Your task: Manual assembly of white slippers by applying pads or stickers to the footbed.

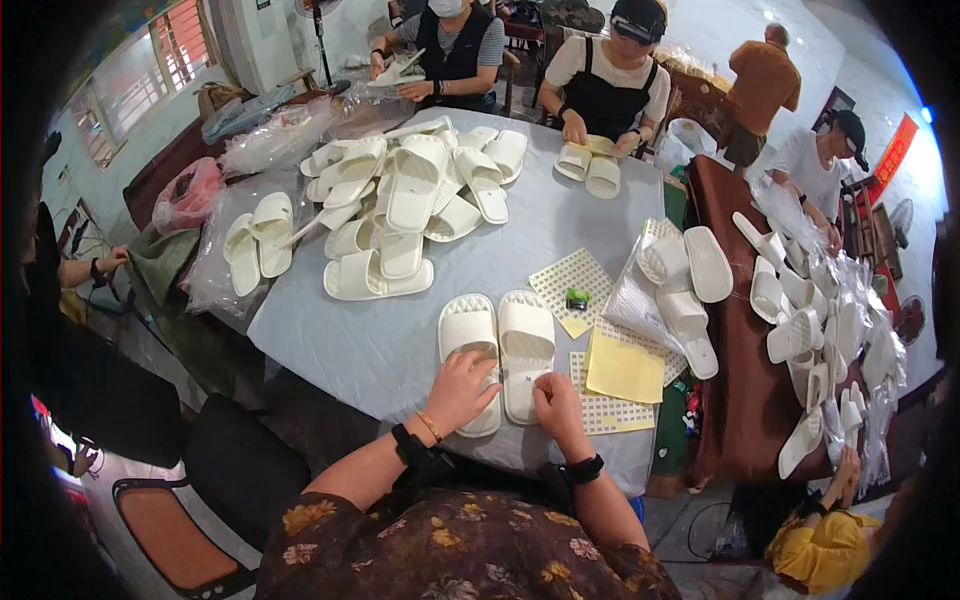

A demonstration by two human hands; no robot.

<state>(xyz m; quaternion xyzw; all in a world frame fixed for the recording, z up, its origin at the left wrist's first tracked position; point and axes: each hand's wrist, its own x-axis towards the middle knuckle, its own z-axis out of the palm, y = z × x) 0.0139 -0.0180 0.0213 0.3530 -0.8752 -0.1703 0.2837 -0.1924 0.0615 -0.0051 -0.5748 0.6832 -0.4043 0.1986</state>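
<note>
A pair of cream slide slippers lies side by side at the near edge of the table, toes pointing away from me. My left hand (466, 392) rests on the left slipper (468, 325), fingers stretched across its insole toward the other one. On the insole of the right slipper (526, 340) is a small dark-printed mark. Beside that mark, my right hand (557, 404) is curled with its fingertips together at the slipper's edge; anything pinched there is too small to make out. Sticker sheets (612, 410) with rows of small printed labels lie right of it, under a yellow paper sheet (625, 365).
A heap of cream slippers (415, 180) covers the table's far left. A small green-and-black object (577, 299) sits on another label sheet. Bagged slippers (662, 290) lie at the right. Other people work around, one handling slippers (588, 170) across the table. A brown table (735, 400) holds more slippers.
</note>
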